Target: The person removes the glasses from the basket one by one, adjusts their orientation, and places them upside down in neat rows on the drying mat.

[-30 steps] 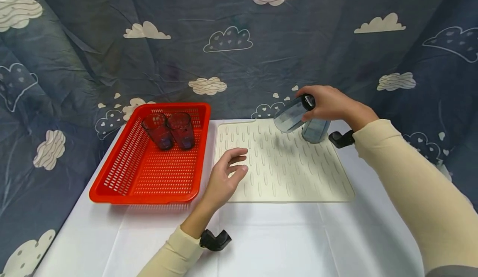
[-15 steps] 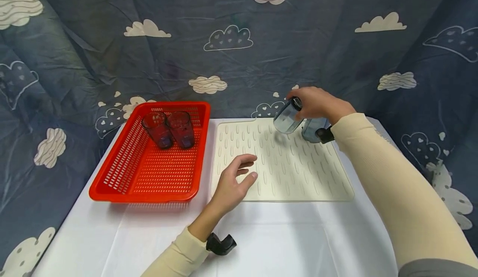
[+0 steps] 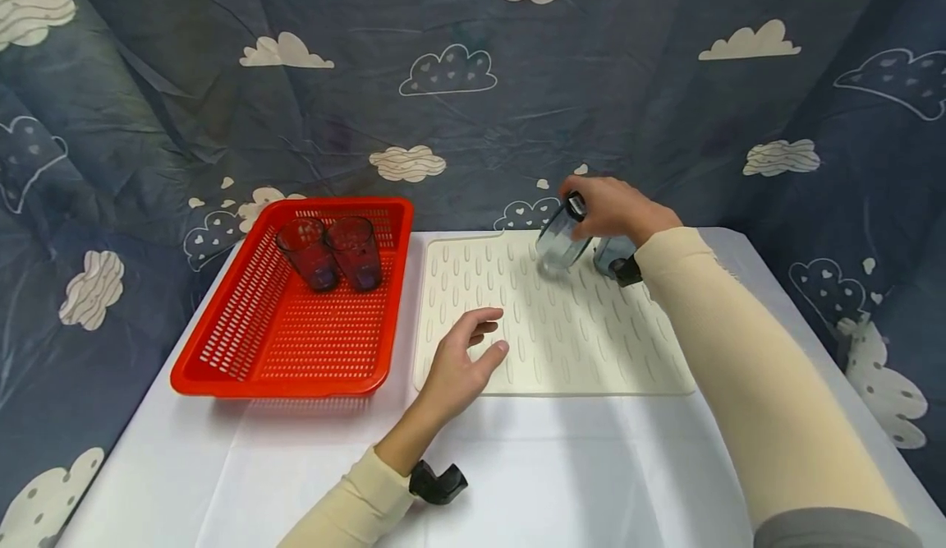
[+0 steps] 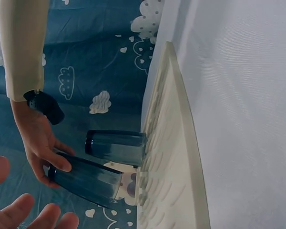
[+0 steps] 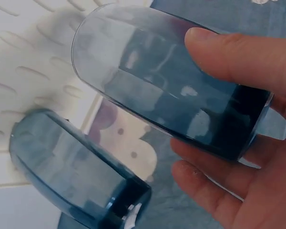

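Observation:
My right hand (image 3: 619, 207) grips a blue-tinted drinking glass (image 3: 557, 241) near its thick dark base. Base up and tilted, the glass has its rim low over the back of the cream ridged mat (image 3: 510, 318). In the right wrist view, the thumb (image 5: 229, 52) lies along one side of this glass, with fingers on the other. A second blue glass (image 5: 76, 167) stands upside down on the mat beside it, partly hidden by my wrist in the head view. Above the mat's left front part, my left hand (image 3: 460, 367) holds nothing, its fingers loosely bent.
A red perforated plastic basket (image 3: 281, 389) stands to the left of the mat on a white-covered table (image 3: 517, 474). Two more glasses, one (image 3: 301, 254) beside the other (image 3: 355, 254), lean in its back part. A dark cloud-patterned cloth (image 3: 636, 88) hangs behind.
My right hand has swung left, bringing the held glass more upright and its rim lower toward the mat. My left hand has shifted slightly right and nearer me.

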`<state>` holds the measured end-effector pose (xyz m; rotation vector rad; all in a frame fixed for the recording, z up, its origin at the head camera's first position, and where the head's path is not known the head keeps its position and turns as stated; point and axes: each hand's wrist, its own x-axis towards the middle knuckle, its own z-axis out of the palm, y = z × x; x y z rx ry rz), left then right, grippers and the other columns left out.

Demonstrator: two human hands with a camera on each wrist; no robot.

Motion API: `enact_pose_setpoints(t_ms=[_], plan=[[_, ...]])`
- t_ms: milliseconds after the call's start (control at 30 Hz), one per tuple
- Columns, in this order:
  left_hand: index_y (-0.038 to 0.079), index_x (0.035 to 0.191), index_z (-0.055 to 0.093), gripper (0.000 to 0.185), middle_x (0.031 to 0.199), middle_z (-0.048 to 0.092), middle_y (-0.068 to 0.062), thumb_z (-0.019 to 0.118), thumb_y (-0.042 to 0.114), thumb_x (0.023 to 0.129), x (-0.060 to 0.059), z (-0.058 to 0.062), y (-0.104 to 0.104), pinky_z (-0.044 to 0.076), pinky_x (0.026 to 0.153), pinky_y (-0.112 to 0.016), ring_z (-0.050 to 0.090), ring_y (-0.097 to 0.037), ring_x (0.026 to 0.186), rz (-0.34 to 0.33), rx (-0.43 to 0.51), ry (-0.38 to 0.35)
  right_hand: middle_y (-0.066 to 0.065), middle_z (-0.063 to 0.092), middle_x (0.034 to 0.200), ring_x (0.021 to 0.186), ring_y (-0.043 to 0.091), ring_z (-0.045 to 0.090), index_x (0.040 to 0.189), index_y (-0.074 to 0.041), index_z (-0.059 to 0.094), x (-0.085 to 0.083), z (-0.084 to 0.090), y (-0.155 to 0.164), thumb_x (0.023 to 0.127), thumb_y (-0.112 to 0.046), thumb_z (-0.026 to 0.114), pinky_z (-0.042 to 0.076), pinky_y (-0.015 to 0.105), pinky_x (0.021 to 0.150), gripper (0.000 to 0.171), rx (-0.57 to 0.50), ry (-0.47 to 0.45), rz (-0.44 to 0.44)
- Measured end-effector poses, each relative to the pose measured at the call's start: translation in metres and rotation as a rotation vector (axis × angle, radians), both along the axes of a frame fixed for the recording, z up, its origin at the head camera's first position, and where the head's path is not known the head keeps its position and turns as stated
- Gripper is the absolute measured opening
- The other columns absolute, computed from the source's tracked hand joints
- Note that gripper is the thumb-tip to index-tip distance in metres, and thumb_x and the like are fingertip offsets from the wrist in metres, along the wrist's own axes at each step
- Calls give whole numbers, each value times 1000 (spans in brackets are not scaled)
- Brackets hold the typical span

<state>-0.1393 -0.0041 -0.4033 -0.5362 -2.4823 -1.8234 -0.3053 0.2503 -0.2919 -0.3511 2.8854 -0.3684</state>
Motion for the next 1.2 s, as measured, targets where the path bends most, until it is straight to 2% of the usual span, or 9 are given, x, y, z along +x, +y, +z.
enact_pose_setpoints(t_ms=[167, 333, 433, 600, 767, 1000, 1200], plan=[[9, 132, 57, 42, 135, 60, -10, 61, 11, 91, 0, 0, -3, 45, 109, -47, 58, -28, 124, 5, -12, -14, 17, 55, 135, 116, 34, 53, 138, -14, 49, -3, -8, -2, 81, -18, 78, 46, 54, 97, 64, -15, 19, -12], [10, 131, 58, 41, 134, 60, -9, 62, 11, 91, 0, 1, -7, 48, 106, -47, 58, -28, 124, 22, -13, -17, 19, 47, 148, 131, 40, 48, 145, -16, 46, -7, -15, -4, 82, -25, 77, 40, 60, 107, 70, -16, 32, -14], [10, 130, 59, 40, 132, 61, -8, 63, 11, 90, 1, 2, -10, 51, 103, -46, 59, -27, 123, 27, -22, -16, 21, 45, 150, 134, 42, 45, 148, -18, 40, -8, -19, -6, 83, -28, 76, 38, 63, 109, 75, -14, 27, -42], [8, 128, 59, 37, 130, 61, -10, 63, 10, 90, 0, 4, -15, 52, 100, -47, 59, -30, 121, 33, -11, 0, 22, 50, 144, 127, 42, 51, 143, -15, 36, -9, -24, -9, 83, -30, 77, 43, 61, 103, 74, -34, 29, -113], [9, 126, 60, 36, 132, 60, -10, 63, 10, 90, 0, 2, -14, 53, 99, -47, 59, -30, 121, 32, 8, -29, 20, 49, 146, 130, 41, 49, 144, -15, 40, -11, -32, -12, 82, -30, 78, 42, 61, 106, 74, -52, 51, -149], [9, 125, 60, 35, 134, 59, -8, 63, 9, 90, 1, -3, -11, 53, 98, -47, 59, -29, 122, 28, 17, -40, 19, 53, 141, 126, 40, 52, 146, -18, 43, -11, -44, -13, 82, -30, 78, 43, 60, 104, 74, -78, 116, -168], [9, 126, 60, 36, 134, 58, -8, 62, 10, 90, 2, -6, -7, 53, 98, -48, 58, -33, 123, 12, 13, -55, 17, 52, 144, 125, 38, 52, 147, -21, 43, -9, -52, -13, 84, -32, 76, 44, 58, 102, 72, -113, 121, -180]])
